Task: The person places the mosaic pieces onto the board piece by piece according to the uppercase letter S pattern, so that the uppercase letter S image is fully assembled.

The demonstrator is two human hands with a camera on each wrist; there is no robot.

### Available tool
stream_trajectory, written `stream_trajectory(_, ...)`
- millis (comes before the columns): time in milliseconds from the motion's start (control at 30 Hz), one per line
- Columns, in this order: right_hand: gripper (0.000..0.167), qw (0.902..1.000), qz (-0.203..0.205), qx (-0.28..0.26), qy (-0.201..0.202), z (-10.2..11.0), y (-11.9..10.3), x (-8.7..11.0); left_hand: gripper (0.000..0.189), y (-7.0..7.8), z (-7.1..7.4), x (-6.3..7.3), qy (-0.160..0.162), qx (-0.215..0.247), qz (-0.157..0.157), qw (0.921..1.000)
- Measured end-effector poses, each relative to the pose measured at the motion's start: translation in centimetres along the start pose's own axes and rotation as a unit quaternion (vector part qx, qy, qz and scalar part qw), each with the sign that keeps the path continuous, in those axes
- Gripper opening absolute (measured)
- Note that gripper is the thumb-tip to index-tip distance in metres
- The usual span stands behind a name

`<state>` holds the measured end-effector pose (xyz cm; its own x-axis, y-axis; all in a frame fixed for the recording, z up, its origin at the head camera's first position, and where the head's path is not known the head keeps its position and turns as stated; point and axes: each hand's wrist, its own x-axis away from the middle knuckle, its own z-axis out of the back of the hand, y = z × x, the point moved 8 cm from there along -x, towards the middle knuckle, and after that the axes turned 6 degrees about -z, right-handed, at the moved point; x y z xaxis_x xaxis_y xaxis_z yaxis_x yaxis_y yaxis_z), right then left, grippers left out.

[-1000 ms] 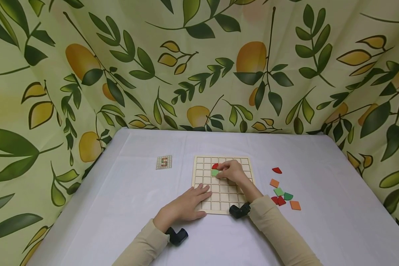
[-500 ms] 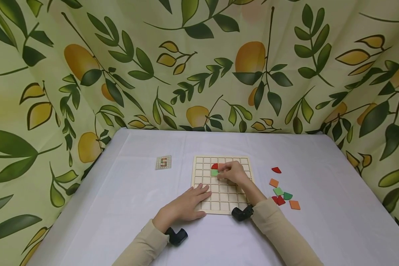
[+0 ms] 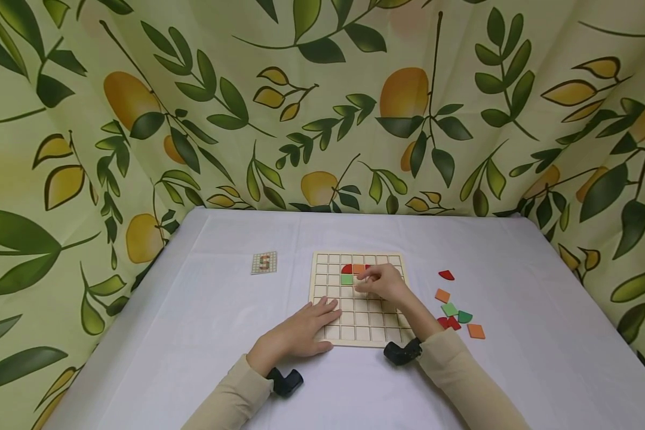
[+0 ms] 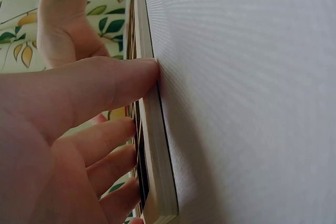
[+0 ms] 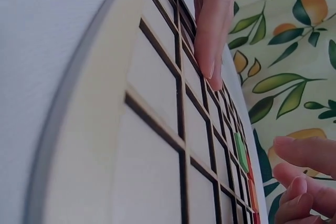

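A square wooden grid board [image 3: 355, 343] lies on the table. Near its top, a red quarter-round tile [image 3: 347, 269], an orange square tile [image 3: 359, 269] and another red tile [image 3: 368, 267] sit in a row, with a light green square tile [image 3: 346, 279] below the first. My right hand [image 3: 383, 282] hovers just right of the green tile, partly covering the second red one. In the right wrist view its fingers [image 5: 310, 153] are loosely bent, with nothing seen between them. My left hand [image 3: 309, 325] rests on the board's lower left, its thumb [image 4: 121, 80] against the front edge.
Right of the board lie loose red, green and orange tiles [image 3: 449, 309], with one red tile [image 3: 447, 275] farther back. A small card [image 3: 264, 263] with a coloured grid pattern lies left of the board. A leaf-patterned curtain [image 3: 322, 119] surrounds the white-clothed table [image 3: 220, 286].
My right hand has drawn back slightly to the right, uncovering the orange tile and part of the red tile beside it. My left hand has stayed in place.
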<state>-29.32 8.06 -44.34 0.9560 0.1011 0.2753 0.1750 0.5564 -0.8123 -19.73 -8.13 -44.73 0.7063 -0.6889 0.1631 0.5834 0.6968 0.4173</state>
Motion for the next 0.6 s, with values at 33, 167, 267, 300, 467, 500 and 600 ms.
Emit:
stream_trajectory(33, 0.023, 1.0000, 0.005, -0.003, -0.003, 0.1, 0.1, 0.1, 0.064, 0.0, 0.0, 0.0, 0.001, -0.002, 0.000, 1.0000)
stream_trajectory(167, 0.025, 0.9997, 0.022, -0.003, -0.008, 0.3, 0.4, 0.5, 0.064, 0.0, 0.0, 0.0, 0.002, -0.004, 0.001, 1.0000)
stream_trajectory(267, 0.025, 0.9997, 0.024, 0.001, -0.006, 0.5, 0.7, 0.8, 0.064, -0.1, -0.1, -0.1, 0.002, -0.003, 0.002, 1.0000)
stream_trajectory(300, 0.024, 0.9997, 0.023, 0.003, -0.006, 0.6, 0.7, 0.9, 0.064, 0.0, -0.1, 0.0, 0.002, -0.003, 0.001, 1.0000)
stream_trajectory(467, 0.023, 0.9998, 0.017, 0.011, -0.005, 1.1, 0.9, 1.6, 0.064, 0.0, -0.1, -0.1, 0.003, -0.004, 0.002, 1.0000)
stream_trajectory(500, 0.023, 0.9997, 0.018, 0.013, -0.005, 1.2, 0.9, 1.7, 0.064, 0.0, -0.1, -0.1, 0.002, -0.004, 0.002, 1.0000)
stream_trajectory(600, 0.023, 0.9998, 0.014, 0.015, 0.000, 1.4, 1.1, 2.0, 0.064, 0.1, 0.0, 0.0, 0.001, 0.003, 0.002, 1.0000)
